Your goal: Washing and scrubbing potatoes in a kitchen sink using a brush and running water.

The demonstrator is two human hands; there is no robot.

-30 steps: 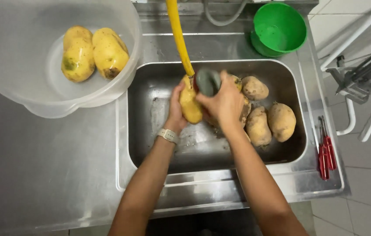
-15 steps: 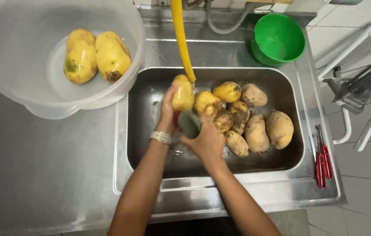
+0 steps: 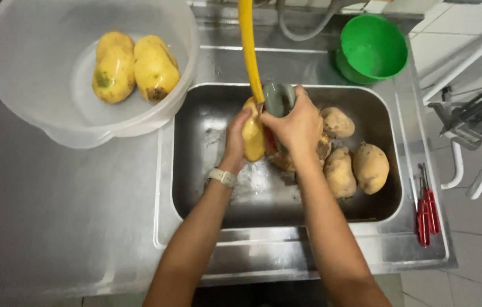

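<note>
Head view, looking down into a rectangular stainless steel sink (image 3: 195, 170). The left hand (image 3: 235, 136) is gripping a yellow oval potato (image 3: 252, 136) over the sink, under a yellow hose (image 3: 248, 45). The right hand (image 3: 295, 128) is closing around a grey-green scrubbing pad (image 3: 278, 99) against it. Two clean yellow potatoes (image 3: 133, 65) are lying in a clear plastic bowl (image 3: 25, 113) left of the sink; several muddy brown potatoes (image 3: 360, 167) are waiting inside the sink, right of the hands. No labels or signs are showing.

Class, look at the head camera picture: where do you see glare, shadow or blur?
Head view: soft glare on the steel counter and sink rim; the sink basin lies darker, in shade; the right hand and left hand are slightly motion-blurred on the yellow fruit; the bowl edges curve.
</note>
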